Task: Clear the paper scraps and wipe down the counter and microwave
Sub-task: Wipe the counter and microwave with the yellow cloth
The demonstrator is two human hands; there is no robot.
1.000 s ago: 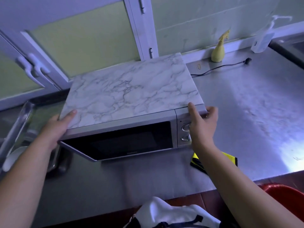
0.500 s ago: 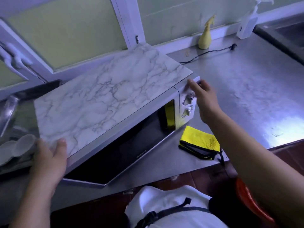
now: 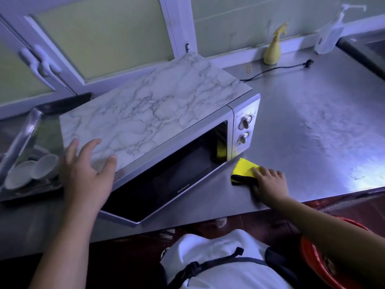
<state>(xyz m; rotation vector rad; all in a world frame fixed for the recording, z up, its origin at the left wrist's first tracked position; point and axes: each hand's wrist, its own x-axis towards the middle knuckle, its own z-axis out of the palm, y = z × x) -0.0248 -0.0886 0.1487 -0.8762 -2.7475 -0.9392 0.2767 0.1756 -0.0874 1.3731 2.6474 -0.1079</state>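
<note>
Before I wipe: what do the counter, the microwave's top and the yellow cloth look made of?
Counter: likely stainless steel, dull brushed grey with glare patches. Microwave top: marble-patterned, probably a printed sheet, grey veins on matte white. Yellow cloth: soft folded fabric, perhaps microfibre, dark-edged.

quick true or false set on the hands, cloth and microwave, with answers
1. The right hand touches the cloth. True.
2. The left hand holds a bottle. False: it rests on the microwave top, at the front left corner.
3. The microwave sits askew on the counter. True.
4. The cloth lies on top of the microwave. False: it lies on the counter, beside the microwave's front right corner.
</note>
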